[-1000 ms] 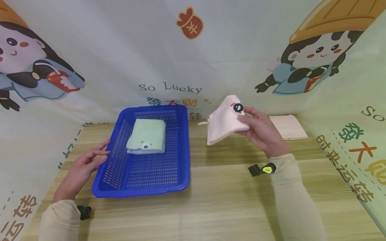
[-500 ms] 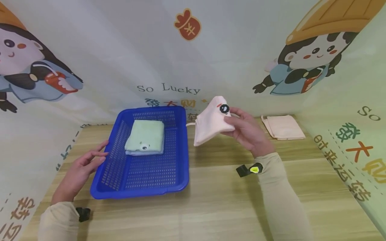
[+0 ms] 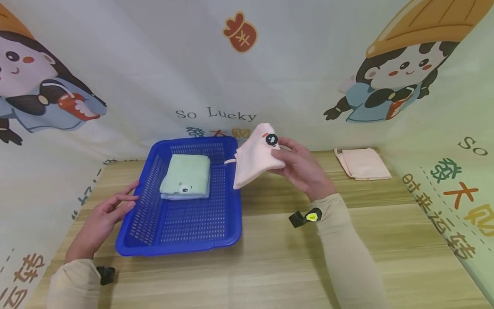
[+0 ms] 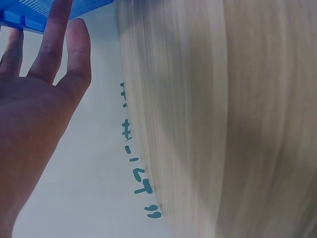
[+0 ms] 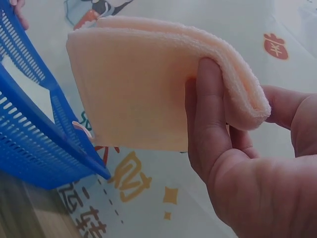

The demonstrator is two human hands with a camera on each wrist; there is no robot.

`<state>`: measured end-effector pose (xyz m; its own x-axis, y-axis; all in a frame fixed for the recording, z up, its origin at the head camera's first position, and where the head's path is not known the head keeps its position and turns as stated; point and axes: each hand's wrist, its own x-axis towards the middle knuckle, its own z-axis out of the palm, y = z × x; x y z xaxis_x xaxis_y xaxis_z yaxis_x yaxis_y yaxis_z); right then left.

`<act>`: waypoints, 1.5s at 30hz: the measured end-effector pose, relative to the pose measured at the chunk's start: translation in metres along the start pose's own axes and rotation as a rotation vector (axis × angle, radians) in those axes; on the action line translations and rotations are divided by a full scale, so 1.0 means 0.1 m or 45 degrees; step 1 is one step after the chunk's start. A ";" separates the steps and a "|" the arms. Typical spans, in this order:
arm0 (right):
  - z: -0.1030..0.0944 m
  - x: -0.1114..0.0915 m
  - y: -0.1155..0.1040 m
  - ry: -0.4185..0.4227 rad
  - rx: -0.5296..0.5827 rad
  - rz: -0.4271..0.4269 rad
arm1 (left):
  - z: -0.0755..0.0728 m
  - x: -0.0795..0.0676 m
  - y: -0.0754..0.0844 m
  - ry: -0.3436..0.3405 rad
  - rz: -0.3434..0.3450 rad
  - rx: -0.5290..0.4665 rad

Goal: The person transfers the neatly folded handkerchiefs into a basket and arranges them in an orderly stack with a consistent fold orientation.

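A folded pink towel (image 3: pixel 254 159) with an embroidered eye and a hanging loop is pinched between the thumb and fingers of my right hand (image 3: pixel 302 167). It hangs in the air by the right rim of the blue basket (image 3: pixel 236 231); the right wrist view shows the folded towel (image 5: pixel 133 89) with fingers beneath its edge. Inside the basket lies a folded green towel (image 3: pixel 187 171) with a bluish layer under it. My left hand (image 3: pixel 104 219) touches the basket's left side with outstretched fingers; the left wrist view shows these fingers (image 4: pixel 52 54) against the basket wall.
Another folded pink towel (image 3: pixel 364 163) lies on the wooden table (image 3: pixel 270 266) at the back right. A printed cloth backdrop (image 3: pixel 293 64) rises behind the table and along both sides.
My right hand has carried the pink towel leftward, from over the table to the basket's right rim. The left hand and basket have stayed in place.
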<state>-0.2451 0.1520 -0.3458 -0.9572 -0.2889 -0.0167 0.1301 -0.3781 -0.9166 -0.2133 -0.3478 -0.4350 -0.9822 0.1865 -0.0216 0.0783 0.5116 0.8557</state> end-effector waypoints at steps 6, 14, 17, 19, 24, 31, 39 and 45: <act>0.09 0.07 0.02 -0.007 0.009 0.015 | 0.01 0.02 0.00 0.010 0.000 0.000; 0.21 0.14 0.05 -0.043 -0.024 0.043 | 0.01 0.01 0.00 -0.001 0.016 -0.005; 0.27 0.18 0.07 -0.041 -0.030 0.052 | -0.01 0.01 0.01 -0.003 -0.006 0.000; 0.30 0.21 0.08 -0.040 -0.030 0.055 | -0.01 0.02 0.01 -0.001 -0.015 0.002; 0.41 0.27 0.11 -0.057 -0.006 0.059 | 0.01 0.01 -0.02 -0.005 -0.014 -0.010; 0.55 0.37 0.17 -0.061 0.054 0.072 | 0.00 0.01 0.01 0.001 -0.031 -0.030; 0.68 0.53 0.31 -0.040 0.223 0.082 | 0.02 0.00 0.00 0.010 -0.024 -0.032; 0.77 0.65 0.41 -0.006 0.304 0.101 | 0.00 0.00 -0.02 0.015 -0.036 0.000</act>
<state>-0.2818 0.0504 -0.3541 -0.9404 -0.3298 -0.0825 0.2628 -0.5512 -0.7919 -0.2135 -0.3488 -0.4365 -0.9860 0.1619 -0.0394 0.0506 0.5164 0.8549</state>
